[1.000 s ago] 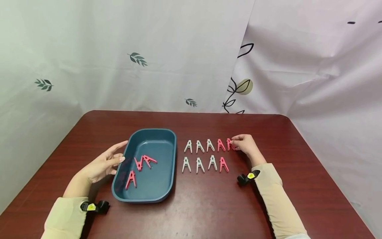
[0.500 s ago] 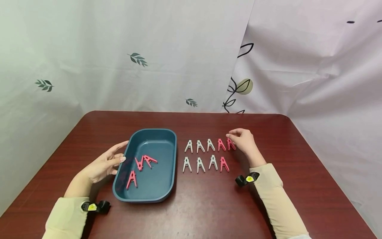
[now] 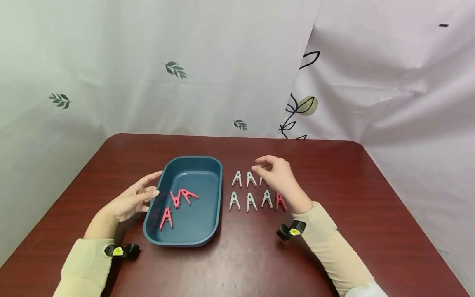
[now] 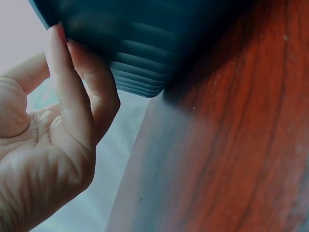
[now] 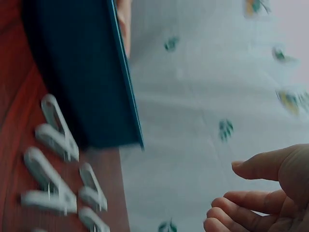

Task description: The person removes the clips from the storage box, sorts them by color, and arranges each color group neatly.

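In the head view, my left hand (image 3: pixel 130 204) holds the left rim of a blue rectangular tray (image 3: pixel 200 225), thumb tip at the edge. The left wrist view has its fingers against the outer wall (image 4: pixel 140 53). Inside the tray lie three pink clothespins (image 3: pixel 166 218). My right hand (image 3: pixel 276 175) hovers over the far row of clothespins with thumb and fingers apart, nothing between them. It partly covers a grey clothespin (image 3: pixel 263 180) and hides the pink ones at that row's right end. Below it lies another pink clothespin (image 3: pixel 280 201).
Several grey clothespins (image 3: pixel 234 201) lie in two rows right of the tray, on a dark red wooden table (image 3: pixel 237 268). A pale curtain (image 3: pixel 208 90) with leaf prints hangs behind. Each sleeve carries a small black wrist camera (image 3: pixel 291 231).
My right hand has let go of the pink clothespin at the far row's right end and moved left over the row. My left hand stays at the tray.
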Tool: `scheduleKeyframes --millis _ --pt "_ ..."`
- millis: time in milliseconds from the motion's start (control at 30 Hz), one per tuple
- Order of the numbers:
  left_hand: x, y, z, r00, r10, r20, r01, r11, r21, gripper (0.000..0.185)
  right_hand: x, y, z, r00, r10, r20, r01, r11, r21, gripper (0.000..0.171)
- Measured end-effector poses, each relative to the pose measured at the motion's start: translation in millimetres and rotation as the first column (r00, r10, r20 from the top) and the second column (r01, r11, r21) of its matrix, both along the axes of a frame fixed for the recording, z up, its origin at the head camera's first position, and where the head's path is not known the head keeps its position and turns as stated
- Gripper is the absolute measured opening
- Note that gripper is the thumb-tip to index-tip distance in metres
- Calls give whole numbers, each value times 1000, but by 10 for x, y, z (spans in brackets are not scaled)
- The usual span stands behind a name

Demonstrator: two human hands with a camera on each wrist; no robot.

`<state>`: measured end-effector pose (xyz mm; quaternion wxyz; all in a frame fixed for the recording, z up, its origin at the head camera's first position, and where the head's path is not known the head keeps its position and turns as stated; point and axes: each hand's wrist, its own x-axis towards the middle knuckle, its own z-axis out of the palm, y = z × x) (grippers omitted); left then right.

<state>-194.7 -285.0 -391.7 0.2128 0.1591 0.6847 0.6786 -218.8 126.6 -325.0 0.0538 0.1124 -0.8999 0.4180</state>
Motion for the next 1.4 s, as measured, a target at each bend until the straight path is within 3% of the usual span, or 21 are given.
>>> scheduleKeyframes --millis 333,600,867,1067,1400 --pt "-6 4 -19 1000 17 -9 -17 1000 -19 59 47 -636 108 971 235 -32 -230 966 117 27" --pt "4 -8 -13 1000 31 -3 -31 998 -46 61 81 -1112 22 917 398 19 -385 873 300 36" --pt "8 -13 -16 1000 25 -7 -26 998 -58 62 128 -1519 -119 893 448 45 -416 782 464 37" --pt "9 -20 -3 1000 23 0 -23 998 -58 62 125 -1771 -269 889 455 49 -399 720 568 30" --pt "15 -7 16 999 40 12 -39 997 -68 63 100 -1940 -416 908 404 109 -376 673 636 20"
